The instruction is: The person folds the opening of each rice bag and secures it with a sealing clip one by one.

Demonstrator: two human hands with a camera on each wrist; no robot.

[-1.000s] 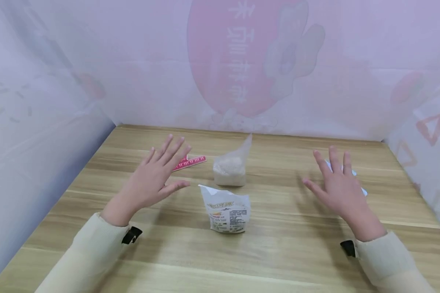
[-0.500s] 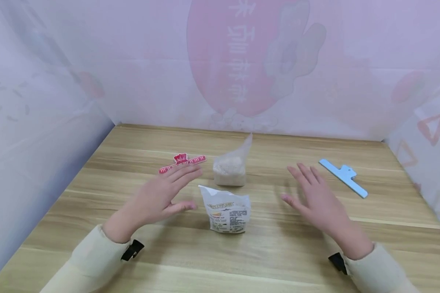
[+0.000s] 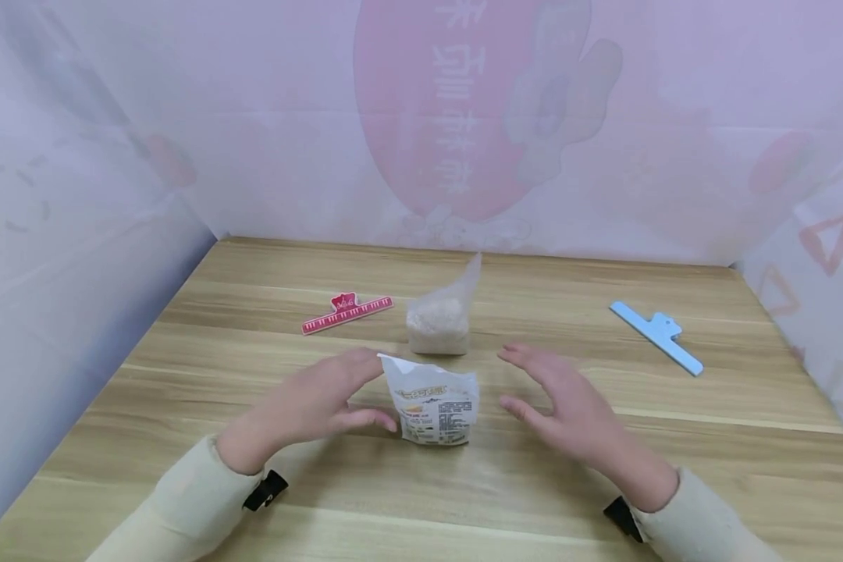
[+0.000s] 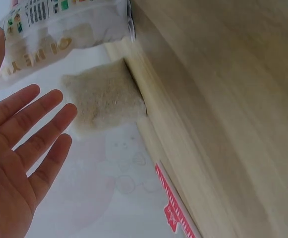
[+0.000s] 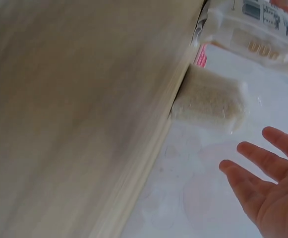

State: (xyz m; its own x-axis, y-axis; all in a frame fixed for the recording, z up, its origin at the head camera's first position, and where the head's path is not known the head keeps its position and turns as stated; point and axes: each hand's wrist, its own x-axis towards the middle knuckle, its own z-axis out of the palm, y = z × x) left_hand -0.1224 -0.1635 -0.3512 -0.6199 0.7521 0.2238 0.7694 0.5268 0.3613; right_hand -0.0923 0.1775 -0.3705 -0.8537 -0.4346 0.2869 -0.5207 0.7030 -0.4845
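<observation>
A white printed bag (image 3: 435, 406) stands upright on the wooden table, its top edge unfolded. My left hand (image 3: 316, 402) is just left of it, fingers and thumb spread apart with the bag's left edge close to the fingertips; whether they touch is hard to tell. To the bag's right, my right hand (image 3: 576, 414) hovers with a gap between it and the bag, holding nothing. Behind stands a clear bag of pale grains (image 3: 439, 324) with a pointed top. In the left wrist view, the left hand (image 4: 25, 139) shows a bare palm.
A red clip with a piano-key pattern (image 3: 347, 314) lies at the back left. On the right lies a light blue clip (image 3: 656, 337). Printed cloth walls (image 3: 288, 156) enclose the table (image 3: 534, 515) at the back and both sides.
Both hands have lowered and come inward towards the white printed bag from either side. Both clips are now fully uncovered. The bags have not moved.
</observation>
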